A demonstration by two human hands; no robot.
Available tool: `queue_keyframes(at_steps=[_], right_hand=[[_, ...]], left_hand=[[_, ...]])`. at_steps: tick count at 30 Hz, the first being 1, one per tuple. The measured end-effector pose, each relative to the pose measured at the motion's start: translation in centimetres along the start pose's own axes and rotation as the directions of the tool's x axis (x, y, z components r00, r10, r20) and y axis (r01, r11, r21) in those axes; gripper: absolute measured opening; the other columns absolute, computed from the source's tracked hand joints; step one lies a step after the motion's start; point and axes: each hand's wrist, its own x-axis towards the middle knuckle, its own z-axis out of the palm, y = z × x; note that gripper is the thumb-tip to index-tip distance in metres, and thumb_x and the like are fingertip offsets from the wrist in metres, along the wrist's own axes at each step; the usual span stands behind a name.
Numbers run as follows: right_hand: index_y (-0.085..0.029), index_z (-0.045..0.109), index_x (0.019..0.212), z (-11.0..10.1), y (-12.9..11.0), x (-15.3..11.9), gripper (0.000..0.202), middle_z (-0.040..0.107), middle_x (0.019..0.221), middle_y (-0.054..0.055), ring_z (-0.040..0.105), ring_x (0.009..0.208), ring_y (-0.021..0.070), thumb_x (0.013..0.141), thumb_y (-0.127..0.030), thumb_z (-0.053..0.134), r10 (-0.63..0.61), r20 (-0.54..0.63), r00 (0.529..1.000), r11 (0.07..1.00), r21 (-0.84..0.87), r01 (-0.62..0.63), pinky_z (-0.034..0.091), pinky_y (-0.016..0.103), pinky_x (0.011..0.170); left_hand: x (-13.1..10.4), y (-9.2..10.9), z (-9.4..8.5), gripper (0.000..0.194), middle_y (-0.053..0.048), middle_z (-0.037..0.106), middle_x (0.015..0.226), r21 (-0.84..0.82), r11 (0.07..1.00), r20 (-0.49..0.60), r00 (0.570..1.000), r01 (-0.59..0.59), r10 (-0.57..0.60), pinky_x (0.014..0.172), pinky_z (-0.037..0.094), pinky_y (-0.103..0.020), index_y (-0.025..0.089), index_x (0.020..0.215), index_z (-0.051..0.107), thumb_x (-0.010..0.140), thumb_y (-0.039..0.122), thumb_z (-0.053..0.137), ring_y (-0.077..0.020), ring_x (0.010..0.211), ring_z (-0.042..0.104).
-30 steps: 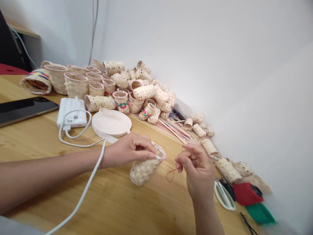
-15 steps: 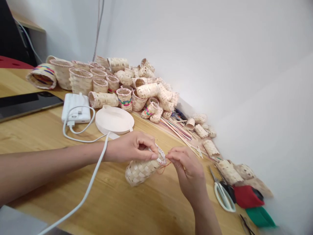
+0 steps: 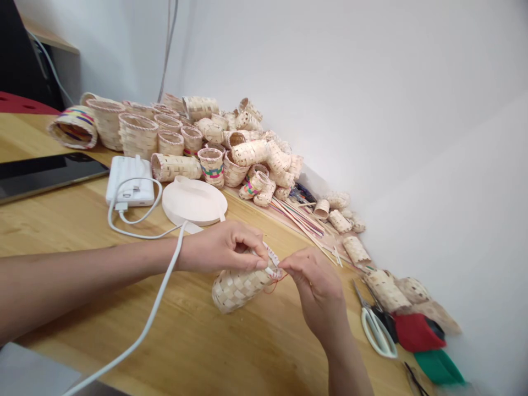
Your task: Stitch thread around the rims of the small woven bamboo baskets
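A small woven basket point(image 3: 237, 290) of pale strips lies tilted above the wooden table, its mouth facing right. My left hand point(image 3: 225, 247) is closed on its rim, thumb and fingers pinching the edge and a white strip point(image 3: 272, 254) laid along it. Red stitches show on the rim, and a loop of red thread point(image 3: 270, 290) hangs below it. My right hand point(image 3: 319, 289) is pinched at the right side of the rim, fingertips close to the thread. Whatever lies between those fingertips is too small to make out.
A roll of white strip point(image 3: 193, 201), a white power bank point(image 3: 131, 181) with its cable, and a phone-like dark slab point(image 3: 49, 173) lie left. Behind stands a pile of woven baskets point(image 3: 138, 135). White-handled scissors point(image 3: 377, 330) and red point(image 3: 418, 331) and green point(image 3: 439, 366) items are right.
Both hands hold nearly the same place on the basket rim. The right fingertips have shifted very slightly, and the whole view has moved a little.
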Motion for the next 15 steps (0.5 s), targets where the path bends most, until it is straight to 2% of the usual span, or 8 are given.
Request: queue_keyframes(at_steps=[15], right_hand=[[-0.023,0.065,0.087,0.47,-0.17,-0.06,0.017,0.056,0.073,0.001,0.055,0.071,0.0152,0.092,-0.013,0.051,0.014,0.004,1.000,0.997,0.073,-0.014,0.041,0.028,0.064]], left_hand=[[-0.02,0.38,0.04,0.019,0.001,0.050,0.066,0.012,1.000,0.034,0.999,-0.019,0.018,0.058,0.034,-0.018,0.014,0.078,0.070,0.087,0.024,0.057,-0.0088,0.062,0.047]])
